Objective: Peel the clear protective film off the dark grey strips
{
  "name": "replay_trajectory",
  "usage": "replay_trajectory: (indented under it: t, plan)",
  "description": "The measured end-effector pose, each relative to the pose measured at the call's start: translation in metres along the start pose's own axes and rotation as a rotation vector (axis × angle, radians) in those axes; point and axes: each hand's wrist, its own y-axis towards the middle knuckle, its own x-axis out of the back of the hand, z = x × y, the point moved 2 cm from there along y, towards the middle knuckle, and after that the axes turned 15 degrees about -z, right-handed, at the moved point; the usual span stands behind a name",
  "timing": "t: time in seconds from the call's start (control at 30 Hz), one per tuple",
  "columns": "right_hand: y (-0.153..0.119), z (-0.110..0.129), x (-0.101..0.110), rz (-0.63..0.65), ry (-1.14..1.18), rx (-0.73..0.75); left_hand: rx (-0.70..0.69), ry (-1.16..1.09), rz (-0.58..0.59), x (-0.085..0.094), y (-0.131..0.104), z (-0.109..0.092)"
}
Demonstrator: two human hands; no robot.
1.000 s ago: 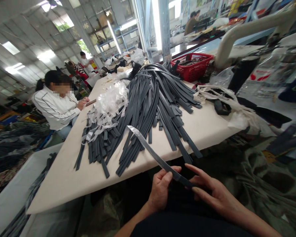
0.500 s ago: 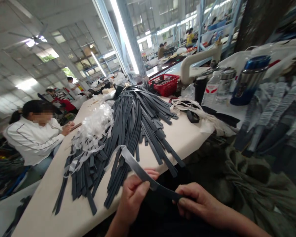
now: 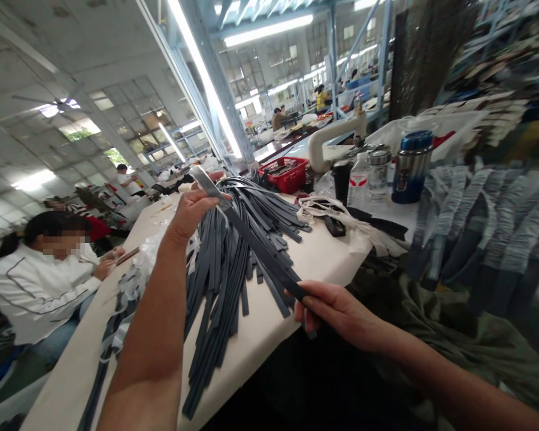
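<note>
A long dark grey strip point(image 3: 254, 240) stretches slantwise between my hands, with a shiny pale face at its far end. My left hand point(image 3: 189, 211) is closed round that far part, arm reaching out over the table. Nearer to me, my right hand point(image 3: 327, 306) pinches the lower end between thumb and fingers, by the table's front edge. Beneath the strip lies a bundle of many similar grey strips point(image 3: 215, 299), fanned out toward me. Curled white translucent ribbons point(image 3: 150, 254) lie left of it, partly hidden by my left forearm.
The cream-topped table point(image 3: 251, 353) carries a red basket point(image 3: 291, 178), a beige cloth piece point(image 3: 327, 209) and several bottles, among them a blue flask point(image 3: 412, 170). Film-covered grey strips point(image 3: 458, 215) hang at right. A co-worker in white point(image 3: 36, 287) sits along the left side.
My left hand has slid far forward and up along the strip, drawing it out straight. My right hand has moved slightly up and left, still pinching the lower end. The view has shifted.
</note>
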Motion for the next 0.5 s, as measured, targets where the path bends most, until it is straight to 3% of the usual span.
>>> replay_trajectory:
  t: [0.07, 0.13, 0.2, 0.33, 0.4, 0.5]
  plan:
    - [-0.007, -0.008, 0.013, -0.033, -0.023, -0.03, 0.054, -0.089, -0.01, -0.013, -0.012, 0.003]
    - [-0.019, -0.024, 0.025, -0.072, -0.042, -0.091, 0.256, -0.265, -0.05, -0.036, -0.036, 0.017]
    - [-0.033, -0.044, 0.036, -0.127, -0.093, -0.147, 0.612, -0.476, -0.114, -0.066, -0.071, 0.039]
    - [-0.064, -0.081, 0.054, -0.257, -0.274, -0.238, 0.908, -0.55, -0.127, -0.12, -0.148, 0.068]
    - [-0.08, -0.094, 0.059, -0.292, -0.338, -0.3, 1.029, -0.582, -0.129, -0.137, -0.182, 0.072]
    - [-0.104, -0.106, 0.062, -0.309, -0.414, -0.337, 1.161, -0.628, -0.123, -0.147, -0.215, 0.066]
